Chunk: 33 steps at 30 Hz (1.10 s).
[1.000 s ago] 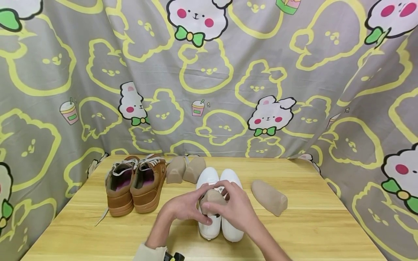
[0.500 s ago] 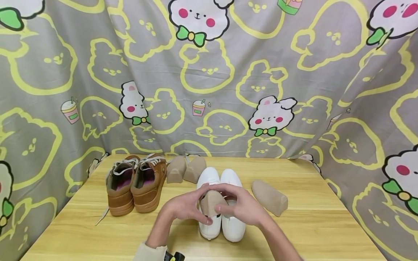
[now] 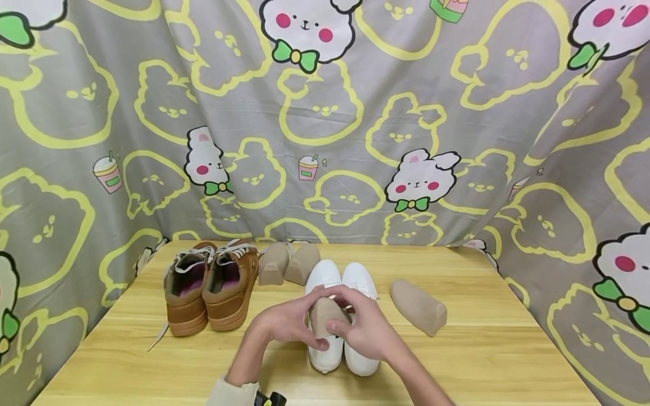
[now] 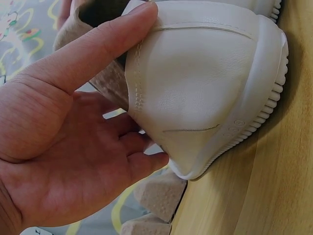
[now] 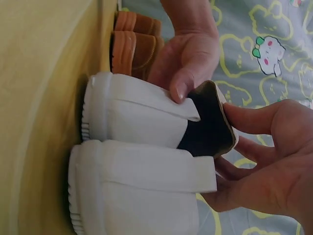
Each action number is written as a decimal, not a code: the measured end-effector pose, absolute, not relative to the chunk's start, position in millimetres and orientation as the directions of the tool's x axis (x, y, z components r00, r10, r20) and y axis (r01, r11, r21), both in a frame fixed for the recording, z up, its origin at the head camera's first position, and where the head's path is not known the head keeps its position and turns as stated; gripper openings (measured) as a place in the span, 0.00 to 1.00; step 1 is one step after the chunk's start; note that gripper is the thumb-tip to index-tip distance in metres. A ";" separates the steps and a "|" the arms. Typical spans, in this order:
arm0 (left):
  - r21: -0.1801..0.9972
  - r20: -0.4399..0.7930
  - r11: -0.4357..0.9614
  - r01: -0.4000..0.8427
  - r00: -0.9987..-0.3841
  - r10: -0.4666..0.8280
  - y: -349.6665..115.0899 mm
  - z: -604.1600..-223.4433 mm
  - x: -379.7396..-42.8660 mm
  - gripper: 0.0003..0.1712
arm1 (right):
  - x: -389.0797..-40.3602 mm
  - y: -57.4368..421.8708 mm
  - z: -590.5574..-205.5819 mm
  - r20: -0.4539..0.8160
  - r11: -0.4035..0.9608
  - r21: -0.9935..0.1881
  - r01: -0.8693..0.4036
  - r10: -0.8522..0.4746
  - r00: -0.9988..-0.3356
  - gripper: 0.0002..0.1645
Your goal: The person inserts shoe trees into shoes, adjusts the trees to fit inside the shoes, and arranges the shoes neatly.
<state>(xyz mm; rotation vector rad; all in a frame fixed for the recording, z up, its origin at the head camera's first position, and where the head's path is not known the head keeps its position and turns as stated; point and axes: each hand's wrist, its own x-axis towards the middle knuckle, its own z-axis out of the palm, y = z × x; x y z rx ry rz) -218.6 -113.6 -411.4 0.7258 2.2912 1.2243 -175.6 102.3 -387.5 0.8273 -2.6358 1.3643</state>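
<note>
A pair of white shoes stands side by side, toes away from me; these are the left white shoe [image 3: 325, 356] and the right white shoe [image 3: 363, 358]. My left hand [image 3: 286, 322] holds the left shoe by its heel, thumb on the collar and fingertips at the side, as the left wrist view shows. Between thumb and fingers, my right hand [image 3: 368, 327] grips a beige moulded-pulp shoe insert [image 3: 324, 317]. Tilted, the insert is partly in that shoe's opening, its dark hollow back facing the right wrist camera. Its front end is hidden inside the shoe.
Brown lace-up shoes [image 3: 228, 299] stand at the left, one lace trailing on the wooden table [image 3: 482, 361]. Two shoe inserts [image 3: 274, 265] sit behind the white shoes' left side. Another insert [image 3: 418, 307] lies at the right. A patterned curtain [image 3: 325, 192] surrounds the table's back and sides.
The insert has tipped, showing more of its length above the shoe. My right hand shifted right, then back left, its thumb now lower on the insert. My left hand stays put.
</note>
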 end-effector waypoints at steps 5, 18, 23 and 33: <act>0.851 -0.089 0.439 0.290 -0.743 0.663 -112.4 -412.3 -219.2 0.56 | -173.8 94.5 -391.2 0.323 0.480 -0.736 -0.477 -0.370 -0.871 0.30; 0.851 -0.062 0.418 0.318 -0.729 0.682 -112.4 -410.9 -219.7 0.54 | -174.3 89.3 -397.3 0.370 0.546 -0.674 -0.498 -0.334 -0.867 0.31; 0.852 -0.065 0.419 0.314 -0.731 0.679 -112.5 -410.5 -219.8 0.54 | -174.0 90.3 -397.0 0.376 0.549 -0.662 -0.509 -0.344 -0.860 0.31; 0.837 -0.098 0.460 0.295 -0.747 0.657 -112.1 -410.5 -219.3 0.57 | -174.3 87.6 -401.7 0.375 0.586 -0.654 -0.479 -0.299 -0.877 0.31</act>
